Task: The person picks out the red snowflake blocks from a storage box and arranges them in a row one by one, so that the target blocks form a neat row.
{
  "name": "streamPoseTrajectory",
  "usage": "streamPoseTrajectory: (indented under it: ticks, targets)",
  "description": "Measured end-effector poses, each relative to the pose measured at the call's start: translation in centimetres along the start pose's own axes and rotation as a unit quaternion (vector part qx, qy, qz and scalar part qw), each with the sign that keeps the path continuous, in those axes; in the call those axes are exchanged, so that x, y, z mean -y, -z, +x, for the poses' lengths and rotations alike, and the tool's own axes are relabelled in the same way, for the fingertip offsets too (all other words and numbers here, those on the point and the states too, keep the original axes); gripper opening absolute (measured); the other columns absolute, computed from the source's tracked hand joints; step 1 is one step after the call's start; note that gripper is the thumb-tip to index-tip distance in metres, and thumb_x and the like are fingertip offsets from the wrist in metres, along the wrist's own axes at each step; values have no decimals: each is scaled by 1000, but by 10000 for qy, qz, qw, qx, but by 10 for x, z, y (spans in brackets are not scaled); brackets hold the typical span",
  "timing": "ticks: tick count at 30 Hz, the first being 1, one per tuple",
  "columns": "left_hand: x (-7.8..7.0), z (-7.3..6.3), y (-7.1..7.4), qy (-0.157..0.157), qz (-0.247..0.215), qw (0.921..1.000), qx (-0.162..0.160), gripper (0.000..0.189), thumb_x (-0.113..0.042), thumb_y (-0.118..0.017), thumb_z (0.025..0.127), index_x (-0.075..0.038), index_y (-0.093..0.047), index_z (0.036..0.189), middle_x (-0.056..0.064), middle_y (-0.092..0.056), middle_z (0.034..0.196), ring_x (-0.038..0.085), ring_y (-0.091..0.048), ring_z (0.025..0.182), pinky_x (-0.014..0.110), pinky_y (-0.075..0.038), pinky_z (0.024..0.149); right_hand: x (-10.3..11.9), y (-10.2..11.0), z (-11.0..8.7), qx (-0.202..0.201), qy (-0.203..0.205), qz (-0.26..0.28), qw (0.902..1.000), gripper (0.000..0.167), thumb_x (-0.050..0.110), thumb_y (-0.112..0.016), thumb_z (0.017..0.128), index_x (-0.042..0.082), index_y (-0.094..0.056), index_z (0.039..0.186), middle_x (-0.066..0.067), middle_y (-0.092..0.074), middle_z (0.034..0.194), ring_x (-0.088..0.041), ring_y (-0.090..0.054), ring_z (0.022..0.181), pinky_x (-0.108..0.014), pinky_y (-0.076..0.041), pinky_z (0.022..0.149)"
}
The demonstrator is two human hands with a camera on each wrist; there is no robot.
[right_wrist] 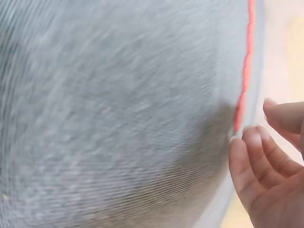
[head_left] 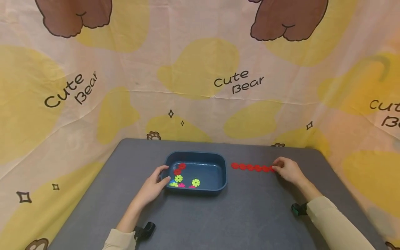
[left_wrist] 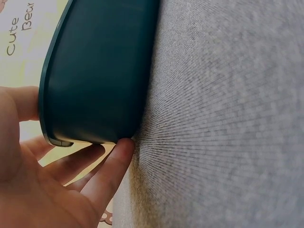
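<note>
Gripping the blue tray (head_left: pixel 197 192) by its left end with the left hand (head_left: pixel 150 188); holding the right hand (head_left: pixel 290 171) at the right tip of the row of red snowflake discs (head_left: pixel 250 167) on the surface (head_left: pixel 250 218), right of the tray; cannot tell whether pinching

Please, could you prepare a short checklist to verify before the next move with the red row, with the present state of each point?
1. Red row lies on the table: ok.
2. Blue box stands upright on the table: ok.
3. Left hand holds the left end of the box: ok.
4. Red pieces available in the box: ok, at least two.
5. Right hand clear of the row: cannot tell; it is at the right end, contact unclear.
6. Row firmly joined: cannot tell.
</note>
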State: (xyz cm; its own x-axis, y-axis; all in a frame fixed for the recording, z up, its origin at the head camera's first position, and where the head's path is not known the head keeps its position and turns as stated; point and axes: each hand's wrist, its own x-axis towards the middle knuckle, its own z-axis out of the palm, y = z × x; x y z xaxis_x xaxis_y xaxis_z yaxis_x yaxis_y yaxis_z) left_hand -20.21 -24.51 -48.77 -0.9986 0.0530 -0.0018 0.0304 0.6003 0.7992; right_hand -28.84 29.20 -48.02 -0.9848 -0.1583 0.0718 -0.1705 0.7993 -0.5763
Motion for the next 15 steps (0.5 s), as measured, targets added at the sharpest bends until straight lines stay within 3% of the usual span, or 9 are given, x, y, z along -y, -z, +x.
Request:
streamPoseTrajectory:
  ticks: [5,15]
  targets:
    - [1,1,0,21,1,10000,0,50,-30,-59,104,-18,-42,151,26,-37,157,51,-45,136,66,-39,105,17,4,1,-107,221,-151,9996,15,15,-69,97,3,-68,106,-6,-70,90,-19,-62,75,-36,-50,64]
    - [0,1,-1,53,62,10000,-54,51,-30,-59,104,-19,-42,150,25,-39,157,51,-47,134,67,-41,103,65,0,0,-326,336,72,9989,14,14,-65,99,3,-69,107,-10,-70,92,-20,-62,74,-37,-49,64]
